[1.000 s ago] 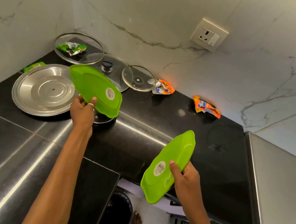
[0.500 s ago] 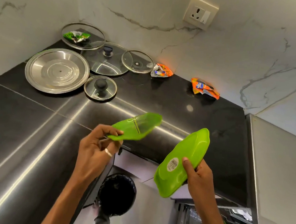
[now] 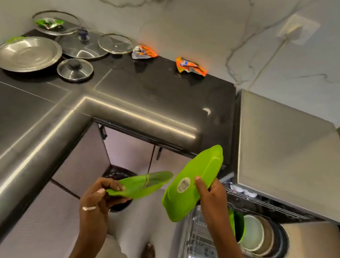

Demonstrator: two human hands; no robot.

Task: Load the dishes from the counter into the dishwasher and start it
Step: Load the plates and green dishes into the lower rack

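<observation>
Two green plates carried off the counter toward the dishwasher rack.

Fingers of right hand [image 3: 210, 195] pinched on rim of upright plate [image 3: 190, 185], lower centre; left hand [image 3: 100, 195] clamped on edge of flat plate [image 3: 141, 185]. Both lowered from counter [image 3: 147, 93] height within the last second, now beside rack [image 3: 205, 253] at lower right. Lids [image 3: 75, 69] left at upper left, not yet loaded.

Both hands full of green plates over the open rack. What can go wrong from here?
1. The left hand pinches its green plate only at the rim, nearly flat, away from the rack; it may slip to the floor.
2. The lower rack already holds a row of dishes, so the right hand may knock its stickered plate against them.
3. Lids remain on the counter.
</observation>
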